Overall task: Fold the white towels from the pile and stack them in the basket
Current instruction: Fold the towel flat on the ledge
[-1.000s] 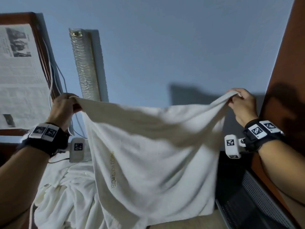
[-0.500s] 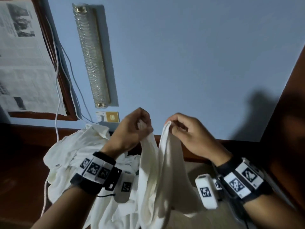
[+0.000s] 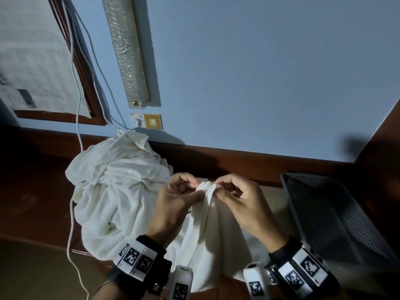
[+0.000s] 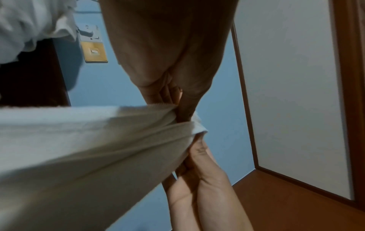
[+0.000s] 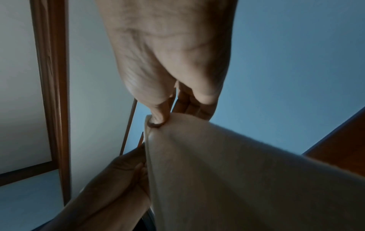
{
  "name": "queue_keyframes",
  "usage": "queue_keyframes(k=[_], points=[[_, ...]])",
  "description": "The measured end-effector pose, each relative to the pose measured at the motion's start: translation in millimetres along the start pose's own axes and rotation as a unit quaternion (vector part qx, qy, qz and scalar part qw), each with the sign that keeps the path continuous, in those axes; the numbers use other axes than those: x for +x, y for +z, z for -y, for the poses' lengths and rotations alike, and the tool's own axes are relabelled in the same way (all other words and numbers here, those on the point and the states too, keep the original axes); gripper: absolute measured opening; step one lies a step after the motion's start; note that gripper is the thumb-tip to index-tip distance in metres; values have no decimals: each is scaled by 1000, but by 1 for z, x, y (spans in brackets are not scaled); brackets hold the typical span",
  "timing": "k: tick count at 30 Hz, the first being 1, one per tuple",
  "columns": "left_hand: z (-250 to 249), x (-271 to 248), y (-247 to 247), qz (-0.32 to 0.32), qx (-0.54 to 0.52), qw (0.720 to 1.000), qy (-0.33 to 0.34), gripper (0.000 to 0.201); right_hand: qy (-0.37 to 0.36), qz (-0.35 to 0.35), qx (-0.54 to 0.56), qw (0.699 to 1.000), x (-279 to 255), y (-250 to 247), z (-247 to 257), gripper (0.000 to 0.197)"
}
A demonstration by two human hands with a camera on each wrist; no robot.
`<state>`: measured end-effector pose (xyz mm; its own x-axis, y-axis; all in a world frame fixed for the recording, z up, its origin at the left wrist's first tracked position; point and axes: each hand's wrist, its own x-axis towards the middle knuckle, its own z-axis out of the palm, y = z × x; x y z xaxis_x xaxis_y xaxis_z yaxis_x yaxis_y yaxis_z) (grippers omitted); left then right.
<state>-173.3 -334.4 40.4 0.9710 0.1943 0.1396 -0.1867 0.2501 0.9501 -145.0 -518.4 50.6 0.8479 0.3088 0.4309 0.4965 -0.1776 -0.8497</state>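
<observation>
- Blue wall behind the bench (image 3: 268,198); basket (image 3: 337,215) right of the towel (image 3: 207,230).
- Left hand (image 3: 173,202) and right hand (image 3: 240,200) each pinch a corner, grips touching.
- Best to match edges evenly before lowering.
- Pile (image 3: 116,182) lies left of the towel.

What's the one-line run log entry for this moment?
left hand: pinches towel corner | right hand: pinches other corner | corners together | basket: no towels visible
</observation>
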Motion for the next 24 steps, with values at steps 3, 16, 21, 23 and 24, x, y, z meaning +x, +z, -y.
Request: queue_keyframes(k=[3, 16, 21, 23, 24], points=[[-1, -3, 0, -4, -4, 1000, 8, 25, -3, -26, -7, 1000, -1, 3, 1, 18], [-16, 4, 13, 33, 27, 999, 1, 20, -64, -79, -94, 990, 8, 1, -9, 10], [-13, 10, 13, 25, -8, 999, -29, 25, -113, -102, -136, 979, 11, -4, -5, 12], [-14, 10, 17, 8, -17, 1000, -25, 22, -122, -120, -130, 977, 10, -4, -4, 10], [-15, 9, 20, 7, -19, 1000, -22, 23, -121, -127, -120, 977, 8, -4, -3, 10]])
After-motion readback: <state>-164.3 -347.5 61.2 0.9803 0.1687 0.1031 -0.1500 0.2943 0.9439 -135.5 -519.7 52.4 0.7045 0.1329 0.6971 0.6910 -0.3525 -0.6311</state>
